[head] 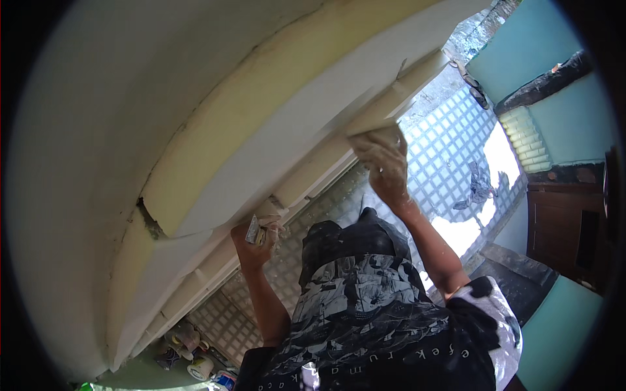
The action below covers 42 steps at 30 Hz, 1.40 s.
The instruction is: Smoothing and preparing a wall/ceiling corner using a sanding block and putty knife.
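Note:
A long wall surface with a yellow band and a smooth white band runs diagonally past me. Beneath the white band is a cream ledge. My right hand, coated in pale paste, grips a flat, thin-edged spreader close to the white band; motion blurs its outline. Lower on the left, my left hand is closed around a small metal-bladed scraper smeared with paste, beside the ledge. A dark broken gap shows in the yellow band.
Checkered floor tiles lie below, with a crumpled grey cloth on them. Footwear lines the far edge. Several containers, including a white tub, stand at lower left. A brown wooden door is at right.

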Tool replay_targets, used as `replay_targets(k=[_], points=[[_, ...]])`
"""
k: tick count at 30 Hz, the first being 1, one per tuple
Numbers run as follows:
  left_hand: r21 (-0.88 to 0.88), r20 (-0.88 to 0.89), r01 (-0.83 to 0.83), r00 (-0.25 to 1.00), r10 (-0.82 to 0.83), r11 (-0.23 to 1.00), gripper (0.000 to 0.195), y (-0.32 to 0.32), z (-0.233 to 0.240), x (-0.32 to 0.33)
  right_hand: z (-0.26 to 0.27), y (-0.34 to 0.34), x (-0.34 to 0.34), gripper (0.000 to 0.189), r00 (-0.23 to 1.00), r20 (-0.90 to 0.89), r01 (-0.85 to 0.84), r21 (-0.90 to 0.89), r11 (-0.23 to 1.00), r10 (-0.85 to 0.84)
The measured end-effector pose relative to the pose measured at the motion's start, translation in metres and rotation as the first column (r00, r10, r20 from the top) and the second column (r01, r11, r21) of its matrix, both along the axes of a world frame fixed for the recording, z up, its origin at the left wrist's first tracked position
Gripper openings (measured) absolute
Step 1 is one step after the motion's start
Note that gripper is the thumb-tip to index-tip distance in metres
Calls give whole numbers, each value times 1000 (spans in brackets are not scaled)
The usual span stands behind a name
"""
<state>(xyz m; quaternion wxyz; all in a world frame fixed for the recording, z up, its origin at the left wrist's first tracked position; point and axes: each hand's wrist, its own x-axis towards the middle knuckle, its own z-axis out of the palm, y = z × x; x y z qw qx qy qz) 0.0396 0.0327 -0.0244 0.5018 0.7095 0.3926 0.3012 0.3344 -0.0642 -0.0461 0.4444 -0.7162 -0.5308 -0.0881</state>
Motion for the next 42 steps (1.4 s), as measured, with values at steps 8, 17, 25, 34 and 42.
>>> replay_targets(k=[8,17,25,34,42], points=[[168,-38,15,999,-8,986,11,11,-17,-2,-34,-42,-107,34,633,-500,-727,-122,675,591],[125,25,30,999,-34,992,10,9,-6,0,-32,-55,-88,31,785,-456,-485,-32,874,419],[257,141,-58,990,22,965,11,-19,-9,-12,-38,-66,-120,28,869,-402,-421,-298,857,288],[-464,570,96,794,213,881,24,-82,-10,-37,-22,-86,-153,34,785,-619,-358,-478,802,-18],[-636,507,257,850,143,728,20,-138,-31,-94,-60,-100,-175,33,814,-580,-385,-562,732,-17]])
